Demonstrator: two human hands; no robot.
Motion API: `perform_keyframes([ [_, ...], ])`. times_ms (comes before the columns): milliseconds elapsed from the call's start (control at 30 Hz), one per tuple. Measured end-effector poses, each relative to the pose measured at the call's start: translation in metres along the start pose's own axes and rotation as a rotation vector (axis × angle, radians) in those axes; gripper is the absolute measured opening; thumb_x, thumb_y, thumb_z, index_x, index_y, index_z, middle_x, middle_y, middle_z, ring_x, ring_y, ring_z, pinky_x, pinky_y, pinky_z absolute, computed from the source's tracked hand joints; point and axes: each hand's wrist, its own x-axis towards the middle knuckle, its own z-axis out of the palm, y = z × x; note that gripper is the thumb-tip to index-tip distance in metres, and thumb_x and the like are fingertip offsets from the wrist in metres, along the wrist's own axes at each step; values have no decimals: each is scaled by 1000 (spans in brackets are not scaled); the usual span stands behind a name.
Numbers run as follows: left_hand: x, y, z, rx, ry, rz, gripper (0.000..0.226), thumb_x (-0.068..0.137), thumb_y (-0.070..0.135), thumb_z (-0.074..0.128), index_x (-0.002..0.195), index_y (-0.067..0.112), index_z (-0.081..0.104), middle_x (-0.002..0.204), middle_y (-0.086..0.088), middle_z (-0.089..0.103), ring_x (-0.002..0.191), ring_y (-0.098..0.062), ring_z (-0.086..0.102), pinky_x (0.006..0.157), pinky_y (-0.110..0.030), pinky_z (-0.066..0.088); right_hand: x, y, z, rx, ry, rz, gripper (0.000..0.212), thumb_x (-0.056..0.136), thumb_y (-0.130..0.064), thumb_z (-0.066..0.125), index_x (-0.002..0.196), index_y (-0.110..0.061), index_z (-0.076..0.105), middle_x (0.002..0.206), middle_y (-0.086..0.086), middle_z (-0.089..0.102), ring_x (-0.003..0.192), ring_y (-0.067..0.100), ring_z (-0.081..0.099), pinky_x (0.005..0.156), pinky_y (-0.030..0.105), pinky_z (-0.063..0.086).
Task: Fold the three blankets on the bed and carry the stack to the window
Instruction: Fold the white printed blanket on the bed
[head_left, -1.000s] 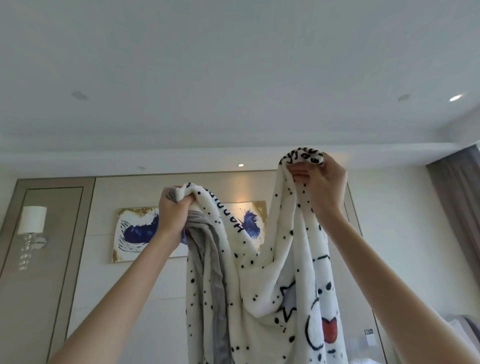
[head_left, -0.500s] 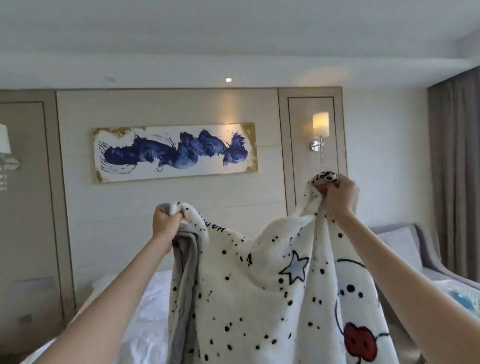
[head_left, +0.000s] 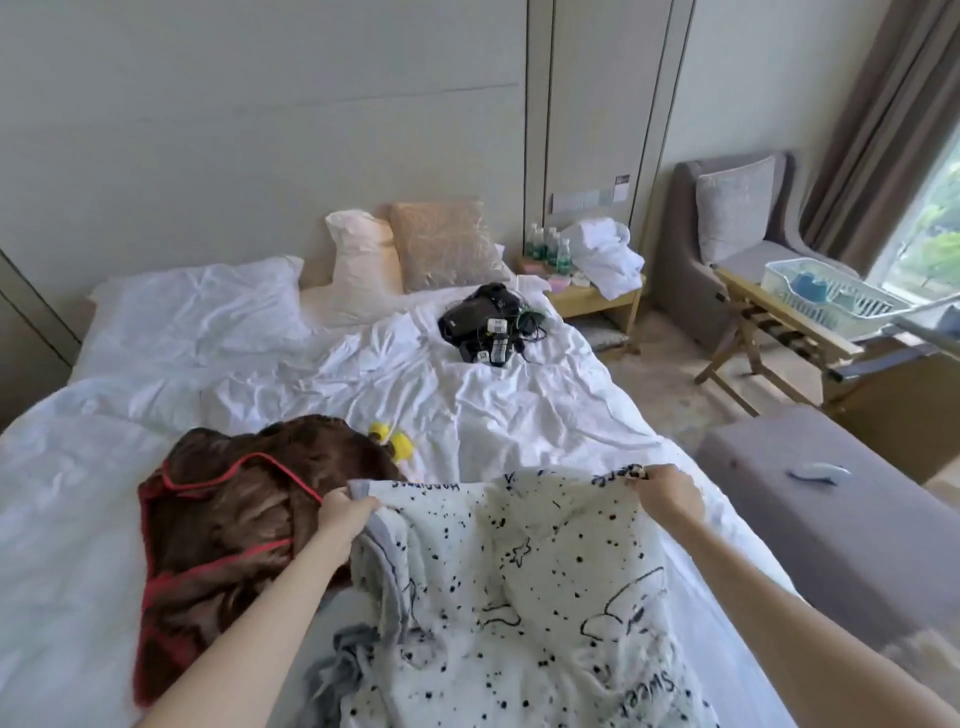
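A white blanket (head_left: 524, 587) with black spots and cartoon drawings, grey on its back, is spread low over the near part of the bed (head_left: 467, 410). My left hand (head_left: 345, 514) grips its far left corner. My right hand (head_left: 665, 491) grips its far right corner. A brown blanket (head_left: 228, 530) with red trim lies crumpled on the bed to the left, touching the white one. A grey piece of fabric (head_left: 337, 670) shows under the white blanket near my left forearm.
A yellow toy (head_left: 392, 441) lies beyond the brown blanket. Black devices with cables (head_left: 488, 322) sit near the pillows (head_left: 363, 265). A grey bench (head_left: 841, 525) runs along the bed's right side. An armchair (head_left: 737, 234), a folding rack (head_left: 769, 322) with a white basket (head_left: 831, 296) and the window (head_left: 930, 228) are at right.
Both hands have come down from overhead, lowering the white blanket onto the bed. The view has dropped from the ceiling and wall to the bed.
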Motion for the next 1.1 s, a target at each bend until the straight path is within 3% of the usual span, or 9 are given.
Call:
perform_keyframes([
  [67,0,-11,15,-8,-36,2,12,85,3,66,95,3,59,92,-12,59,84,-24,53,70,-30,37,-2,14,17,-87,4,-63,26,89,-24,59,70,-8,66,97,9,55,89,27,54,68,32,43],
  [167,0,-14,32,41,-104,16,15,87,5,63,100,8,57,85,-7,57,79,-23,53,61,-28,38,-4,22,33,-137,-28,-105,33,90,-16,56,58,-9,49,74,8,54,63,25,52,50,28,32],
  [333,8,6,40,79,-137,191,20,82,3,63,74,12,47,72,-2,46,69,-20,45,56,-29,33,-3,15,35,-250,-12,-262,9,87,-7,45,90,-14,50,79,12,63,71,34,60,52,32,35],
  [467,6,17,43,53,-163,297,26,81,4,65,76,17,44,75,3,42,65,-11,44,59,-24,33,3,13,38,-366,-26,-479,44,86,1,39,116,-27,52,96,4,64,72,30,59,57,37,47],
  [600,3,2,54,152,-238,353,15,84,4,64,83,13,53,81,4,51,76,-8,51,63,-23,38,1,23,44,-576,-125,-502,35,82,7,40,98,-16,61,89,5,62,68,26,54,55,34,40],
  [733,1,-7,65,191,-251,341,4,90,9,57,93,8,54,83,3,51,80,-14,50,61,-21,36,0,30,47,-648,-209,-408,19,78,8,50,70,-8,44,71,8,46,59,22,36,51,31,26],
  [867,0,-1,71,409,-337,380,14,97,16,45,106,5,47,100,-6,49,93,-24,50,66,-27,37,3,29,41,-559,-295,-373,40,78,-12,71,58,-15,37,61,-2,41,55,16,38,49,26,27],
  [967,0,9,70,567,-378,432,14,97,22,41,103,9,43,106,-11,46,96,-31,52,76,-37,41,4,16,32,-297,-338,-283,41,79,-24,74,55,-12,42,55,1,44,53,18,41,50,28,27],
  [1100,-6,30,71,329,-430,334,14,93,22,51,94,11,43,89,-2,48,85,-20,49,67,-31,36,2,-20,10,54,-359,-214,25,81,-13,71,66,4,62,63,24,63,49,19,55,53,27,45],
])
